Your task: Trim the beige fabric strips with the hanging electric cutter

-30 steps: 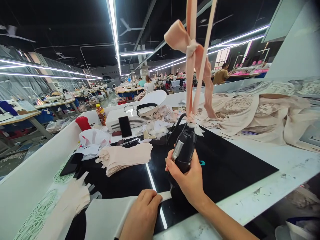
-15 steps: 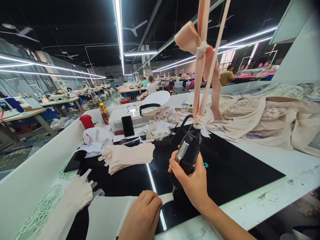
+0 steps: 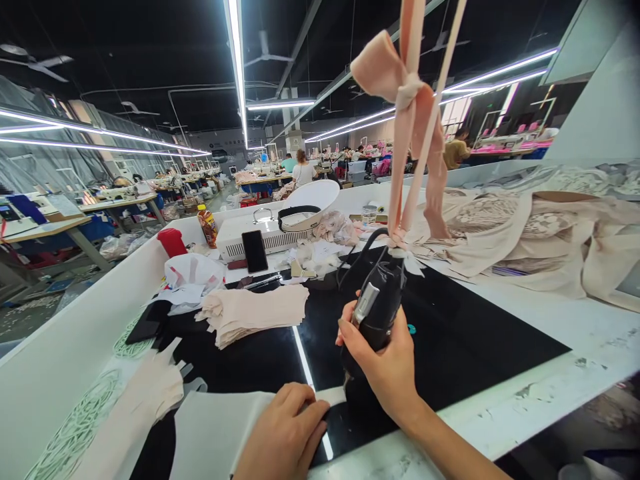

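In my right hand (image 3: pixel 383 363) is a black hand-held power tool (image 3: pixel 377 303) with a silver lever on its side, fingers wrapped round its body. It stands upright, its top tied to hanging pink fabric straps (image 3: pixel 407 100); its lower end meets the black board and is partly hidden. My left hand (image 3: pixel 285 427) is closed at the edge of a pale fabric piece (image 3: pixel 215 423), fingers together and pressed down. A narrow end of that fabric (image 3: pixel 336 396) runs from my fingertips to the tool's base. The exact finger contact is hidden.
A stack of pale pink fabric pieces (image 3: pixel 257 310) lies on the black board (image 3: pixel 480 333). Behind are a phone (image 3: pixel 255 251), a white metal box (image 3: pixel 233 241) and a bottle (image 3: pixel 207 227). Beige fabric (image 3: pixel 530 233) heaps at right; green cords (image 3: pixel 75 427) lie at left.
My left hand has shifted slightly, its fingertips moving a little right toward the tool. The tool and my right hand hold almost the same place.
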`<state>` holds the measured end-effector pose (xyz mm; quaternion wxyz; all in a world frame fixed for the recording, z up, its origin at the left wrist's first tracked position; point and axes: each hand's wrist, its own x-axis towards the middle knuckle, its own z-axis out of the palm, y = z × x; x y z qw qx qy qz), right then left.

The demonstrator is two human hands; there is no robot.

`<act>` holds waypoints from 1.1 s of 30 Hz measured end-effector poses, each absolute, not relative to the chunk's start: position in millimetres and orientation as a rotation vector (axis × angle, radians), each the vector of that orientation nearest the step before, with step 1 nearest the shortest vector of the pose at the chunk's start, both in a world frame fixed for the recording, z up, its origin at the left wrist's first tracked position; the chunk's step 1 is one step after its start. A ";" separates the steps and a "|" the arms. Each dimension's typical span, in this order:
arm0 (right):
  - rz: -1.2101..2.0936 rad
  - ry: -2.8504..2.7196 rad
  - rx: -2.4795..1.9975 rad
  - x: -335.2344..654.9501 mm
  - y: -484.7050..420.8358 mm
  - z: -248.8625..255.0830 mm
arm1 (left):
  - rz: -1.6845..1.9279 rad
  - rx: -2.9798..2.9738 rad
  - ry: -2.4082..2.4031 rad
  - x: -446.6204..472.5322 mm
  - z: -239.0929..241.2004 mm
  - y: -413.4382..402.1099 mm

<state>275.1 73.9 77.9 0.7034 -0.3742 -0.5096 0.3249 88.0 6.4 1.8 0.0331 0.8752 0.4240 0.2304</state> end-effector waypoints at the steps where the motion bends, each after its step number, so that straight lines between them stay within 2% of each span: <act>1: 0.725 -1.134 -0.831 275.0 73.5 78.1 | 0.704 2.713 1.294 87.4 0.7 6.3; 19: 0.842 -1.126 -0.792 255.3 73.7 83.3 | 0.707 2.932 1.249 84.8 -11.3 9.0; 33: 0.808 -1.158 -0.834 249.8 73.8 82.3 | 0.710 2.977 1.240 87.1 -13.1 9.6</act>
